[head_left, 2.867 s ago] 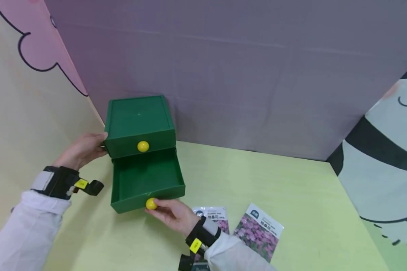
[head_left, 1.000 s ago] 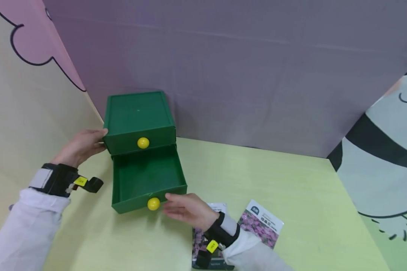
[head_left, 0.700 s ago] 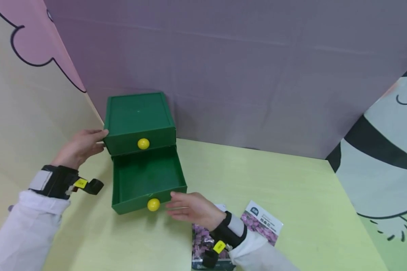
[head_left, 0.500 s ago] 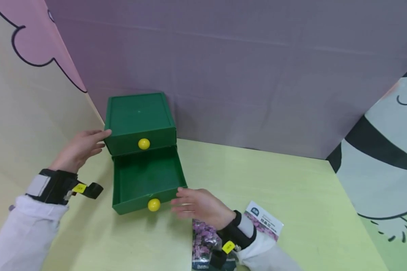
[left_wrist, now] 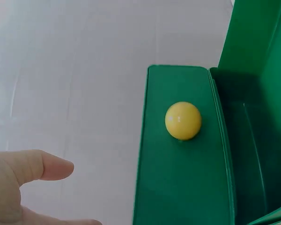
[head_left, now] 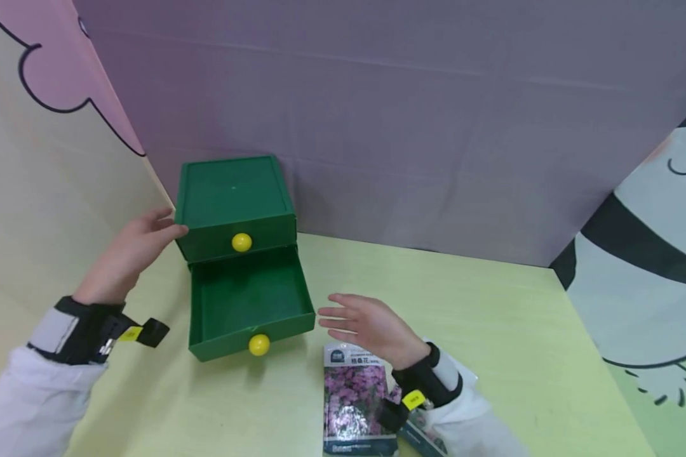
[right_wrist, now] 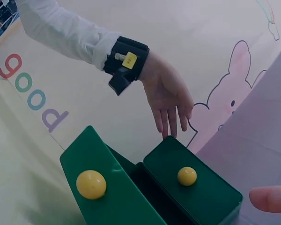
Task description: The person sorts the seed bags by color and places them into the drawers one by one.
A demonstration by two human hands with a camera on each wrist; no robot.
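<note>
Green card makes up the small chest of drawers (head_left: 234,203) that stands at the back left of the counter (head_left: 491,330), against the purple wall. Its lower drawer (head_left: 250,303) is pulled out towards the person, long axis running front to back from the chest, with its yellow knob (head_left: 259,344) at the near end. The upper drawer is pushed in, and its own yellow knob (head_left: 241,242) faces the person.

The left hand (head_left: 131,254) reaches in from the left of the chest, wrist low and fingers straight, the fingertips at the chest's upper left front corner; whether they touch it cannot be told. It holds nothing.

The right hand (head_left: 371,327) hovers just to the right of the open drawer's front corner, palm turned towards the chest, fingers spread and straight, apart from the drawer and gripping nothing.

Just to the right of the drawer's near end, under the right wrist, a seed packet (head_left: 354,403) with purple flowers lies flat on the counter, its long axis pointing front to back. A second packet (head_left: 423,438) is mostly hidden by the right sleeve.
</note>
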